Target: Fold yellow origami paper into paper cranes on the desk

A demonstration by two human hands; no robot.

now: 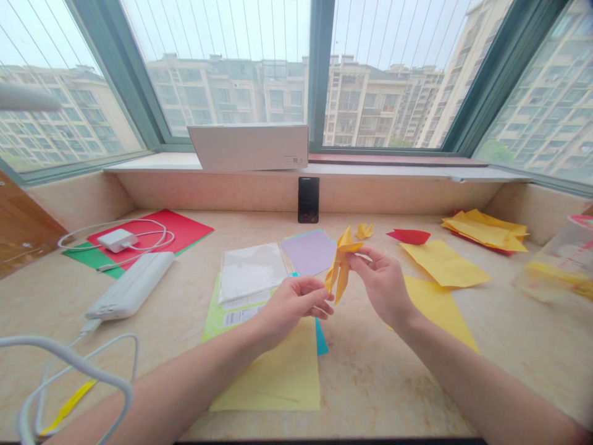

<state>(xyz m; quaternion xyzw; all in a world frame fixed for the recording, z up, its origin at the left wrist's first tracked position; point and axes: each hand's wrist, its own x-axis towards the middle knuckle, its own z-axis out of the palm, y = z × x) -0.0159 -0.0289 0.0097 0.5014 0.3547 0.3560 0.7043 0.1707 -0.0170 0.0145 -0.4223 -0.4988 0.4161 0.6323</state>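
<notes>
A folded yellow origami figure with several pointed flaps is held up over the middle of the counter. My right hand pinches its right side near the top. At its lower left flap, my left hand grips the paper between thumb and fingers. Behind the figure lies a smaller folded yellow paper piece. Under my left forearm is a pale yellow sheet, beside a white packet and a purple sheet.
Yellow sheets and a red folded piece lie to the right, near a clear plastic container. On the left are a white power bank, a charger and red paper. A black phone leans against the ledge.
</notes>
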